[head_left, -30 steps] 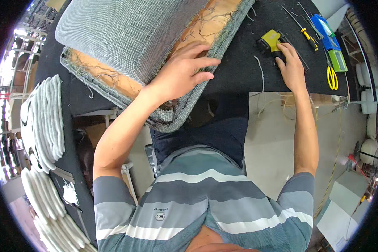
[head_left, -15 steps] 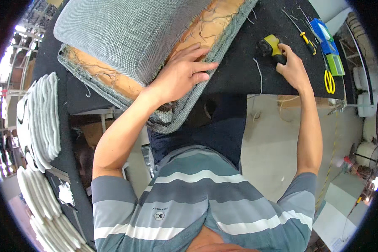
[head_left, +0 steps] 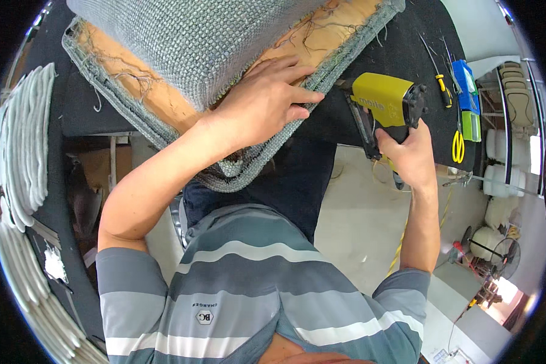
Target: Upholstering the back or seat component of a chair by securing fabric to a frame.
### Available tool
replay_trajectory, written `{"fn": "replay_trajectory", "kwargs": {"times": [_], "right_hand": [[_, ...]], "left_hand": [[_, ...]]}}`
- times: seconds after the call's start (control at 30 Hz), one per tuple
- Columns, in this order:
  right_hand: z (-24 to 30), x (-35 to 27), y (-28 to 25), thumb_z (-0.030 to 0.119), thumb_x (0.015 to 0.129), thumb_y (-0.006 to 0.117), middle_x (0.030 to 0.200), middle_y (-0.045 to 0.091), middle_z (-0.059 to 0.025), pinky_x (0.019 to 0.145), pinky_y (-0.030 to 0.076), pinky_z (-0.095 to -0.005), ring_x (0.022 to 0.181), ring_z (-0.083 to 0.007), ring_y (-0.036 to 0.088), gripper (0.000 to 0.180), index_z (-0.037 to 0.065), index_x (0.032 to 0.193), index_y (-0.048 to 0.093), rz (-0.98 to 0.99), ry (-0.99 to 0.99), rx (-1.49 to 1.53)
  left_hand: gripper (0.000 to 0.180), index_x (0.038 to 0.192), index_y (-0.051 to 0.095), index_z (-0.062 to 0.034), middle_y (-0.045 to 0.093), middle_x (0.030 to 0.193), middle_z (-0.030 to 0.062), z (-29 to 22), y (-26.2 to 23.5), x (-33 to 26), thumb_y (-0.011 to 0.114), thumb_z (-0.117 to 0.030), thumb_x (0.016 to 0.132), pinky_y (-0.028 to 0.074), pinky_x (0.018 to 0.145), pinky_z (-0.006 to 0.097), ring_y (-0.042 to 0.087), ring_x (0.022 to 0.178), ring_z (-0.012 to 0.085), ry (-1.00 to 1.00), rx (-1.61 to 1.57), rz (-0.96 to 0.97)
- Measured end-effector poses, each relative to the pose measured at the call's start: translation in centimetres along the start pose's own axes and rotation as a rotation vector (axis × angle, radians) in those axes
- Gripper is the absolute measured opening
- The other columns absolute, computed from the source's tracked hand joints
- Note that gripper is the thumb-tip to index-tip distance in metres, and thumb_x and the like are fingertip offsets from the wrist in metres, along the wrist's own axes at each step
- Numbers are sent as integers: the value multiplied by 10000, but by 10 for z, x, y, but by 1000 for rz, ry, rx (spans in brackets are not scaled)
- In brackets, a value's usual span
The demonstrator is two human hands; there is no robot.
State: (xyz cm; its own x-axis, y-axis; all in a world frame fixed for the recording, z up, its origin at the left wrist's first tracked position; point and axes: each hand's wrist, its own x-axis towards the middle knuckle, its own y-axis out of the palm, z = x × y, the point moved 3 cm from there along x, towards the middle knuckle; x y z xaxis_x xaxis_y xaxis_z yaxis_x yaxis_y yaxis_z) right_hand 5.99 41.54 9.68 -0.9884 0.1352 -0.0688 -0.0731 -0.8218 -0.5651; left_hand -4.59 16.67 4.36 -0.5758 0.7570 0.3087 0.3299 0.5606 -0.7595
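Grey woven fabric: it covers a seat cushion (head_left: 206,48) lying on the black desk (head_left: 400,36) in front of me, with orange-brown foam and loose threads showing along its frayed edge.
Left hand: my left hand (head_left: 267,100) lies flat and open on the cushion's near edge, fingers spread and pressing the fabric down over the foam.
Right hand: my right hand (head_left: 406,155) is closed around the handle of a yellow staple gun (head_left: 385,103) (a pneumatic one, by the look of it), held at the desk's near edge.
Staple gun: its black nose points toward the cushion's edge, just beside my left fingertips; I cannot tell whether it touches the fabric.
Beyond the gun: a yellow-handled screwdriver (head_left: 438,76), a blue box (head_left: 467,79) and yellow-handled scissors (head_left: 458,145) lie at the desk's right end.
Far left: stacks of white padded pieces (head_left: 18,145).
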Motion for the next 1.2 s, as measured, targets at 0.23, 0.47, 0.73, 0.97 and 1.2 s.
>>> {"fn": "replay_trajectory", "kwargs": {"times": [0.23,0.47,0.73,0.97,1.2], "right_hand": [[1,5,10,-34,809,682,1107,755,-122,899,532,-326,987,-172,687,409,-41,1217,655,25,-43,-18],[7,3,12,-35,814,668,1078,759,-121,889,535,-326,971,-188,706,381,-28,1195,676,16,-42,-128],[12,7,18,-45,818,647,1077,763,-120,899,538,-330,969,-206,720,360,-13,1172,705,71,-71,-163],[4,0,18,-41,819,656,1064,768,-126,882,538,-326,951,-183,716,365,-15,1181,697,58,-92,-99],[10,-1,19,-42,815,667,1070,766,-131,882,539,-327,955,-180,718,366,-15,1178,697,75,-103,-157]], "left_hand": [[359,1240,756,-165,566,1477,141,2,3,-1,767,-167,881,376,1182,492,467,1417,380,26,-1,-59],[314,1206,776,-172,586,1445,118,1,4,-2,754,-225,898,359,1190,483,456,1430,342,23,30,-68],[298,1160,785,-165,591,1447,127,-1,2,-5,783,-178,862,408,1162,476,491,1400,389,16,17,-89],[265,1111,805,-164,611,1422,124,0,5,-4,793,-169,847,414,1156,474,500,1393,383,31,20,-108],[272,1113,806,-166,615,1414,122,0,4,-5,795,-165,842,410,1157,481,503,1387,379,33,12,-124]]}}
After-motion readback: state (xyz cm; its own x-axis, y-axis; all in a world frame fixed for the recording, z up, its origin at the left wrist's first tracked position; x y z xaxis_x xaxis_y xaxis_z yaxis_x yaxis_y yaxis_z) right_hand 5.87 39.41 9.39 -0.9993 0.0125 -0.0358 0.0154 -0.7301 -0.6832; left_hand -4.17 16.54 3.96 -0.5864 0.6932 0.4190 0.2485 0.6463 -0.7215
